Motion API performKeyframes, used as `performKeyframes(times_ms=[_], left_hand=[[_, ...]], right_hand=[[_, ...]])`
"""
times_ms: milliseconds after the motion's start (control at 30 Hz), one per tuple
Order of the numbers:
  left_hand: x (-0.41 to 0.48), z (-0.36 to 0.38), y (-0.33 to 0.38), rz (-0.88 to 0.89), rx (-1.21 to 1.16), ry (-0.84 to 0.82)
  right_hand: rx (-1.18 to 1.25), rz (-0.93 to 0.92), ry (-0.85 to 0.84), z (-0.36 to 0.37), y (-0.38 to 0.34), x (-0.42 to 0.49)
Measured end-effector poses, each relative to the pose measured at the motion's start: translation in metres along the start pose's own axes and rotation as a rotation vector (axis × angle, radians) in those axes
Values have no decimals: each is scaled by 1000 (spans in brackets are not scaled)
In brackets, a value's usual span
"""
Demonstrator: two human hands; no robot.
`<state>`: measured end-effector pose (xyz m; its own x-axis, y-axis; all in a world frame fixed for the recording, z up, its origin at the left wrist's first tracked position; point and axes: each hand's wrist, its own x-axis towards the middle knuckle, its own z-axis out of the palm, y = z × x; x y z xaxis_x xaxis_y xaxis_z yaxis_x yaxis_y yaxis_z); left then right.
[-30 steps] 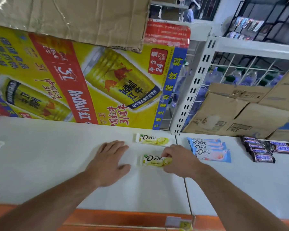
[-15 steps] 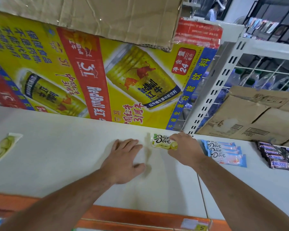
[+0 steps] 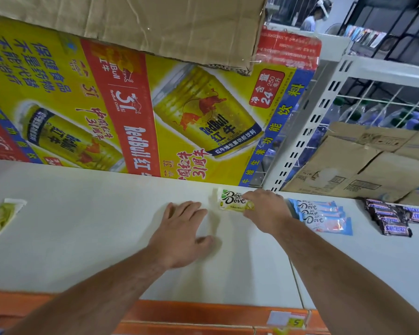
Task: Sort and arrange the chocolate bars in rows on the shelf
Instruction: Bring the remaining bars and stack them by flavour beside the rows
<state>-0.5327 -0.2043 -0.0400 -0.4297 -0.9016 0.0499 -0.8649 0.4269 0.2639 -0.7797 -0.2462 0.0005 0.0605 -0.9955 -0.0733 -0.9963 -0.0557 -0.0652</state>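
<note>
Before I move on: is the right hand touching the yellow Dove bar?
Touching. The head view shows the right hand pinching the right end of the yellow Dove bar, fingers curled over its wrapper.

The shelf [image 3: 82,226] is a smooth, matt white board with a glossy orange front strip [image 3: 191,313]. The yellow chocolate bar [image 3: 230,201] and the blue chocolate bars [image 3: 324,218] are wrapped in shiny plastic film, and the dark bars [image 3: 394,221] in glossier, crinkled film. The printed carton [image 3: 179,117] has a slick coated face. The cardboard sheet [image 3: 155,22] above it is dull brown, creased, with a ragged corrugated edge. The slotted post [image 3: 307,131] looks like white painted metal. The boxes [image 3: 348,165] are plain matt cardboard.
</note>
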Motion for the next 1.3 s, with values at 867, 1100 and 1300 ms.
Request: performKeyframes(times_ms=[867, 1100, 1300], left_hand=[[-100, -44, -5, -192, 44, -4], [-145, -69, -39, -282, 18, 57], [-175, -91, -104, -325, 20, 136]], right_hand=[[200, -305, -98, 6, -74, -136], [198, -426, -92, 5, -135, -134], [197, -510, -105, 4, -220, -105]])
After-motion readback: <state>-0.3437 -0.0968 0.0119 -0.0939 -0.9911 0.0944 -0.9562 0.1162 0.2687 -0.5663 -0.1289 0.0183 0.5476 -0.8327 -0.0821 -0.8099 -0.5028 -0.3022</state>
